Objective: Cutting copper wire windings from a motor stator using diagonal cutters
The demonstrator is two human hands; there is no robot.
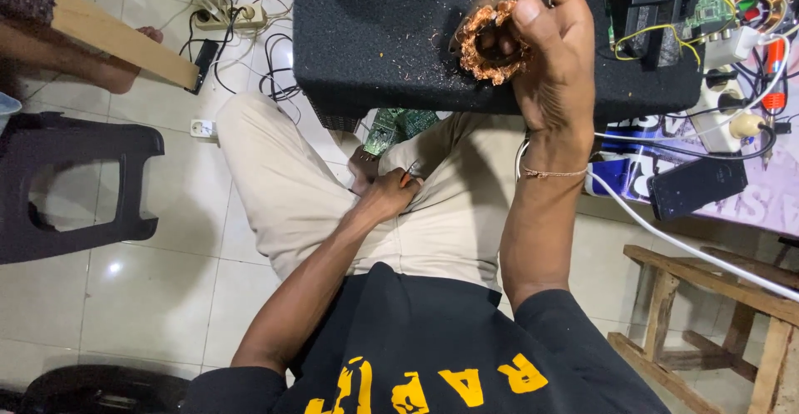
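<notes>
copper coil (491, 44), a ring of tangled reddish wire wound round a small metal core, sits up in the right hand (553, 56), held over the black speckled worktop (374, 48). the fingers of that hand are clenched round it, thumb pressed across the top and the metal edge poking out to the left. the left hand (387, 193) rests down on the lap, its fingers closed on a small tool (410, 173) with a red handle and thin metal tips; what kind of tool it is cannot be told.

to work such a coil well, i judge the grip should stay on the hard metal core, not on the wire, since the strands look thin, springy and easy to snag or snap. turning the ring so the loose ends face up would make them easier to reach.

bits of copper are scattered over the rough worktop. a green circuit board (399, 127) lies just under its edge, above the beige trousers (283, 189). a thin bangle (533, 164) circles the right wrist. a white cable (666, 235) runs past a wooden stool (707, 314), and a dark plastic stool (75, 185) stands on the glossy tiled floor (141, 297).
</notes>
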